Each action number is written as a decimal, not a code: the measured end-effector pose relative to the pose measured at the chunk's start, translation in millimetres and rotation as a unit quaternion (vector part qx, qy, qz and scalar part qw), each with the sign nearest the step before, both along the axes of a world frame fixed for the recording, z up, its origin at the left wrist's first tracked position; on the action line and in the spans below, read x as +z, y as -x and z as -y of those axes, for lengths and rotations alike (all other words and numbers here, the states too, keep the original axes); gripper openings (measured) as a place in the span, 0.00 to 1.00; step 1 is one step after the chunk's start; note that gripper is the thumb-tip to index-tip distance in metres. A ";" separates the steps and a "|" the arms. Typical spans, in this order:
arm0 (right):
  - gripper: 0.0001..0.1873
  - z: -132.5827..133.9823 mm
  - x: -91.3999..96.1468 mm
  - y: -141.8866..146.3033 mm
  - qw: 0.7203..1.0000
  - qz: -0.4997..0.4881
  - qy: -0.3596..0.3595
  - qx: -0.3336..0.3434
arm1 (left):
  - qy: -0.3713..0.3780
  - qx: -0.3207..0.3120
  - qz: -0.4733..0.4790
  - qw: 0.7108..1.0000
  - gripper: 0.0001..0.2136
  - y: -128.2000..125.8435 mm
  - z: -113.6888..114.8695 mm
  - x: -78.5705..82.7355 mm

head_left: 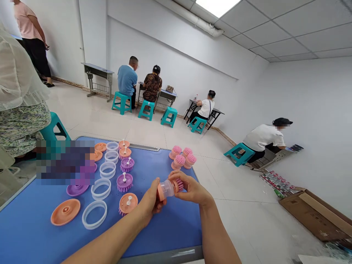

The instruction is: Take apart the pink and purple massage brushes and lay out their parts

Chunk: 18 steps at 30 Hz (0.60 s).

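My left hand [150, 201] is closed around a clear plastic cup with an orange cap [166, 189], tilted sideways above the table. From the other side, my right hand [194, 187] grips an orange brush head with pinkish-purple bristles [178, 184]. The brush head meets the cup's open end; whether they are joined I cannot tell. Left of my hands stand several bristled brush heads with white stems, among them a purple one [124, 182] and an orange one [128, 203]. Beside them runs a column of clear rings [94, 214], then orange and purple round caps [65, 212].
Several assembled pink-bristled brushes [179, 161] stand at the blue table's [154, 234] far right corner. A person in a sheer white top [19, 69] is close on the left. Other people sit on teal stools along the wall. A cardboard box [316, 212] lies on the floor at right.
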State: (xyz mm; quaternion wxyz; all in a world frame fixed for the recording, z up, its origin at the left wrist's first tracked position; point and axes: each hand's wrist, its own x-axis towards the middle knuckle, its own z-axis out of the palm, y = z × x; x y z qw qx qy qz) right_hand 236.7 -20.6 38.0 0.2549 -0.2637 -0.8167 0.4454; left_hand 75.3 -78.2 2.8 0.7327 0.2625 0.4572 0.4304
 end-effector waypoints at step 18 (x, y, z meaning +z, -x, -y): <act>0.12 -8.6 -19.9 21.9 0.961 -0.069 0.015 -0.266 | -0.316 0.032 -0.233 0.919 0.18 -8.0 14.9 4.3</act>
